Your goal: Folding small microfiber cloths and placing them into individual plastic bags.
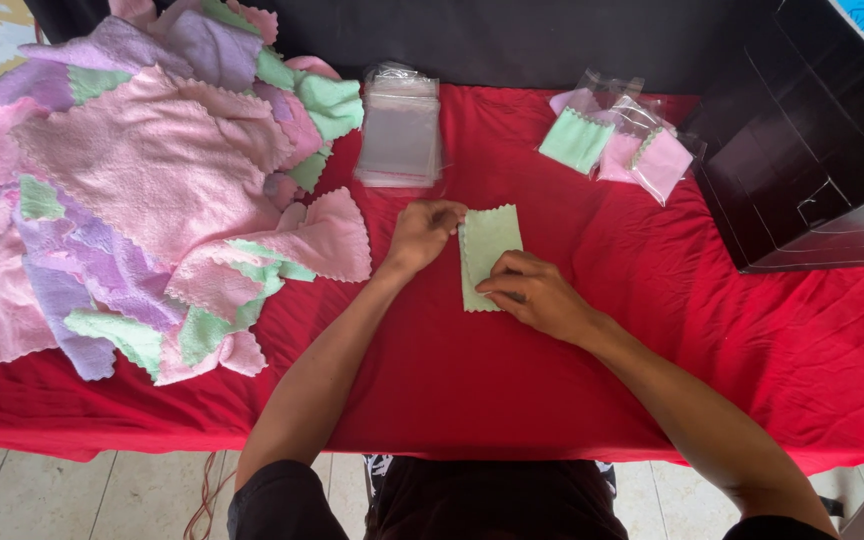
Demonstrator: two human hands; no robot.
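Folding the green cloth (489, 250) just below the bag stack (400, 130), we pinch its top edge with left fingers (442, 215), right hand (532, 292) pressing it flat.

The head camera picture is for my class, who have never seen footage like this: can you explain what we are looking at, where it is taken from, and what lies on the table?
The camera sits on a person's head and looks down, so both arms belong to the wearer. The left hand pinches the top edge of a folded green cloth; the right hand presses its lower part flat. A red table cover lies beneath. To the left is a pile of pink, purple and green cloths; behind, a stack of clear bags; to the right, bagged cloths and a black box.
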